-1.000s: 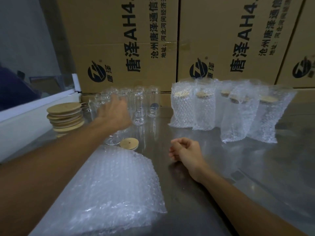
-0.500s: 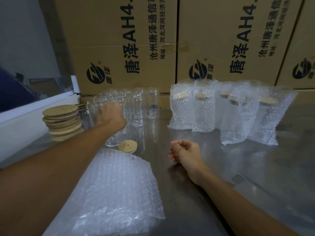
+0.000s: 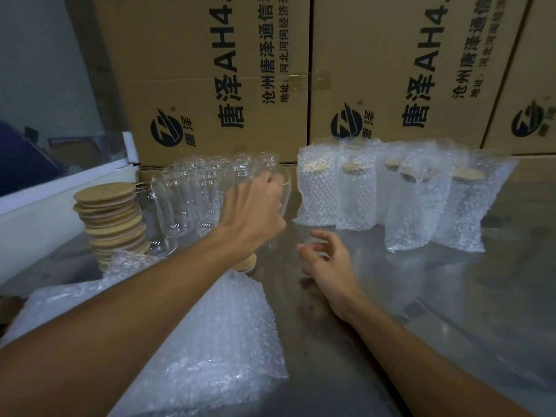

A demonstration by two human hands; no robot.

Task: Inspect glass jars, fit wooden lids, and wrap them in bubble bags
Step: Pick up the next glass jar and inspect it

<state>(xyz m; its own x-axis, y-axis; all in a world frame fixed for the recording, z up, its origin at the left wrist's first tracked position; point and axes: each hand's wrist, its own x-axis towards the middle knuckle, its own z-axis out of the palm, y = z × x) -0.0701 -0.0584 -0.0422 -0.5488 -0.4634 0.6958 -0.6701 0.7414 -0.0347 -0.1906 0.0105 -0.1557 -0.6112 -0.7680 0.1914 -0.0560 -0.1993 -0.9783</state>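
My left hand [image 3: 255,206] grips a clear glass jar [image 3: 284,188], lifted and tilted in front of the cluster of bare glass jars [image 3: 186,194]. My right hand [image 3: 323,257] hovers just below and right of it, fingers spread and loosely curved, holding nothing. A stack of round wooden lids [image 3: 111,215] stands at the left. One loose wooden lid [image 3: 245,264] lies on the table, mostly hidden under my left wrist. A pile of bubble bags [image 3: 210,335] lies near me under my left forearm. Several lidded jars wrapped in bubble bags [image 3: 361,197] stand at the right.
Cardboard boxes [image 3: 376,70] with printed lettering wall off the back of the steel table [image 3: 451,311]. A white ledge [image 3: 45,212] runs along the left side. The wrapped jars fill the back right.
My left hand has closed on a jar and brought it right and toward me, out of the cluster. My right hand has lifted off the table and unfolded from a loose fist.
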